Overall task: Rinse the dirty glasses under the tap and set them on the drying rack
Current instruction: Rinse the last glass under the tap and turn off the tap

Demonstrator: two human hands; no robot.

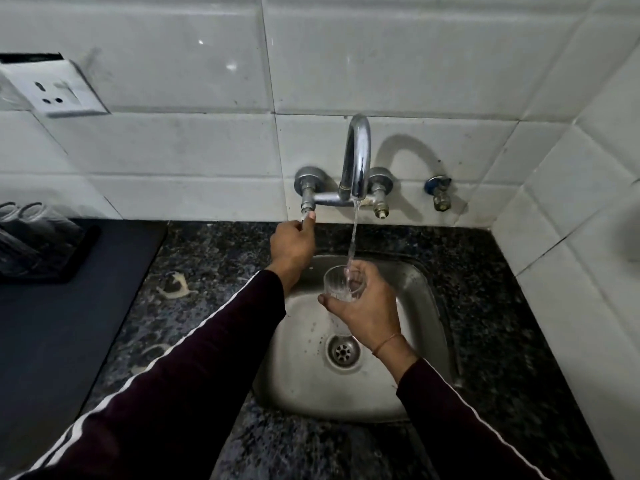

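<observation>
Glass: the glass was held upright over the sink, directly below the tap spout, so that the water stream fell into its open mouth.
Right hand: the right hand grasped the glass, fingers curled round the far side and thumb on the near side; this grip probably kept the mouth free for the water.
Left hand: the left hand pinched the left tap valve, to the left of the spout, apparently to control the flow.
Water: it ran in a thin stream from the spout down to the glass, above the drain.
Drying rack: the dark rack stood on the counter, far to the left of the spout, with some clear glasses already on it.
Progress: this glass was in the rinsing step and not yet on the rack.
Other: a wall socket was up and left of the spout; a small second valve was on its right.
</observation>
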